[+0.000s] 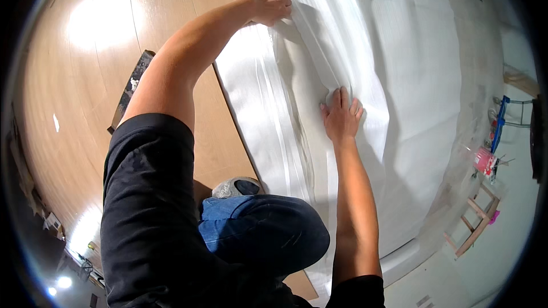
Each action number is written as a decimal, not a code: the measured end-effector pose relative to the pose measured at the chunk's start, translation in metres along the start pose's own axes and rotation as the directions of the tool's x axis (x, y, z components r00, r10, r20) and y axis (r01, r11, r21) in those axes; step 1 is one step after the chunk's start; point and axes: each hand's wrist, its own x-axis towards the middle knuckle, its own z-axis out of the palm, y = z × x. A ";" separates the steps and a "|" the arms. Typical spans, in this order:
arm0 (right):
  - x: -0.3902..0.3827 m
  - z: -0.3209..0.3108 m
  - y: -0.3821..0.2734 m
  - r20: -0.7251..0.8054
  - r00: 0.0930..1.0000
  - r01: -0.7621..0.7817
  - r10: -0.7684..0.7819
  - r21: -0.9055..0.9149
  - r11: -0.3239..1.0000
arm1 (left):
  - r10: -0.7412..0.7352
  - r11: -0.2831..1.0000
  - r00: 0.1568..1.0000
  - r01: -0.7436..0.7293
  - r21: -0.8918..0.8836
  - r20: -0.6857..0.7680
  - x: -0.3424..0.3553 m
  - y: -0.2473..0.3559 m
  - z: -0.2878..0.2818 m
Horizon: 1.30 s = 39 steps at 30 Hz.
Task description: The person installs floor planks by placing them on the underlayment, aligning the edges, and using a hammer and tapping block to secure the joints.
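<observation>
A white foam underlay sheet [419, 80] lies rumpled over the floor, with long folds running through its near edge. Up at the top, my left hand [271, 4] is closed, its curled fingers pinching the sheet's folded edge beside the laid boards. My right hand [342, 115] lies on the sheet lower down and to the right, fingers apart and stretched forward, touching a fold. Another strip of white underlay [245, 82] shows along the edge of the wood-look floorboards [188, 0]. My left forearm partly hides a dark, paint-stained bar [132, 86] lying on the boards.
My jeans-clad knee [268, 234] and grey shoe [234, 187] are at the boards' edge. Off to the right are a blue-framed step stool [500, 122], a pink bucket [484, 161] and a wooden frame [479, 219]. Bright lamp glare falls on the boards at left.
</observation>
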 end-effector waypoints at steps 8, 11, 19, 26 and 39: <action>-0.009 -0.005 -0.016 -0.024 0.998 0.061 -0.060 0.050 0.997 | 0.002 0.997 0.991 -0.012 -0.074 -0.131 0.002 -0.003 0.008; -0.013 0.001 -0.023 -0.003 1.000 0.023 -0.023 0.140 0.990 | -0.015 0.995 0.995 0.006 -0.097 -0.099 0.003 -0.002 0.010; -0.043 0.008 -0.053 -0.066 0.996 0.071 -0.061 0.150 0.986 | -0.021 0.992 0.986 0.001 -0.123 -0.166 0.003 -0.001 0.014; -0.068 0.016 -0.081 -0.063 0.997 0.054 -0.042 0.204 0.977 | 0.039 0.998 0.999 -0.038 0.056 -0.015 0.013 0.001 0.022; -0.072 0.025 -0.083 -0.167 0.975 0.178 -0.144 0.214 0.960 | 0.013 1.000 1.000 -0.014 -0.024 -0.014 0.011 0.000 0.024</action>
